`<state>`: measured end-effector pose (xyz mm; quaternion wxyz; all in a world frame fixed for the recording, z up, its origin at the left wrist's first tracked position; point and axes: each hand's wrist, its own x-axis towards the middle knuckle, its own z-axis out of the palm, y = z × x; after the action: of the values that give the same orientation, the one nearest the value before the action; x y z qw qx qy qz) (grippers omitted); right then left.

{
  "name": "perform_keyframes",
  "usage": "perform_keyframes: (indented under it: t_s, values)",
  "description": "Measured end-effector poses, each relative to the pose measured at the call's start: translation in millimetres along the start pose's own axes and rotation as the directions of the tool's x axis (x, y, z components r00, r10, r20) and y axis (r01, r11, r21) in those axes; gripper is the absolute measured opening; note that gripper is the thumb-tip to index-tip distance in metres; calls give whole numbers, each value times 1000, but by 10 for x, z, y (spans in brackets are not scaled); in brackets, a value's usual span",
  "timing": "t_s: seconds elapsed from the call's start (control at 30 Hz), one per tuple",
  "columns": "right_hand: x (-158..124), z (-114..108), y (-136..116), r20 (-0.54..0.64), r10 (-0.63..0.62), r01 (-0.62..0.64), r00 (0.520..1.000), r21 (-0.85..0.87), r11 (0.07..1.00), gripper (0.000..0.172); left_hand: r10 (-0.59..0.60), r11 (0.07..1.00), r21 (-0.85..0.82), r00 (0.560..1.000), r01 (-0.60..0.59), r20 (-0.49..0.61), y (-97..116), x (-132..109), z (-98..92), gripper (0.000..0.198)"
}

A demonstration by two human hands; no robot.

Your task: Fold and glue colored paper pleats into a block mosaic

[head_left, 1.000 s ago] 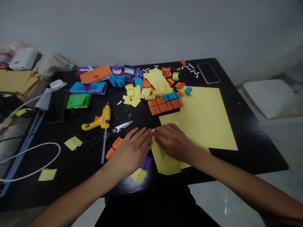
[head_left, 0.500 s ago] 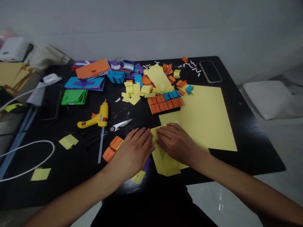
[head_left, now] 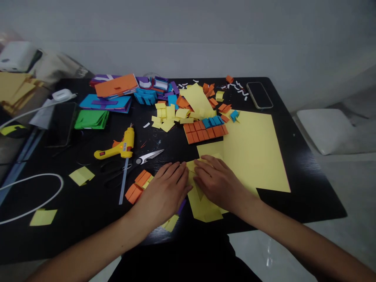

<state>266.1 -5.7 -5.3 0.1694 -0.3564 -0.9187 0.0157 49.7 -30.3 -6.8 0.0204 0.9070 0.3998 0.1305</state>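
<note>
Yellow folded paper (head_left: 205,206) pinned flat at the desk's (head_left: 308,184) front edge.
Left hand (head_left: 167,188) and right hand (head_left: 219,182) both lie spread, palms down, fingertips meeting on it.

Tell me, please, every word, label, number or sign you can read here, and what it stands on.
None can be read.
The glue gun bears a small label, too blurred to read.
The phone is dark, and the folded yellow paper shows no print.

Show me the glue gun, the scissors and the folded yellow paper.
glue gun (head_left: 123,148), head view, on its yellow body
scissors (head_left: 151,156), head view, on the blades
folded yellow paper (head_left: 204,207), head view, near edge
</note>
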Motion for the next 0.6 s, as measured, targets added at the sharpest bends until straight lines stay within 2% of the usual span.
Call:
perform_keyframes:
  t_s: [0.17,0.37,0.6]
  values:
    - [11,-72,32,131,42,-46,991,26,999,14,-19,1000,11,1000,19,8,4,-16,1,40]
    - [-5,-78,8,137,50,-54,989,22,998,16,-56,998,-9,998,56,35,15,-43,15,41]
    - [-11,-115,11,194,50,-62,980,54,997,23,-64,996,-55,998,64,4,-47,-58,2,38]
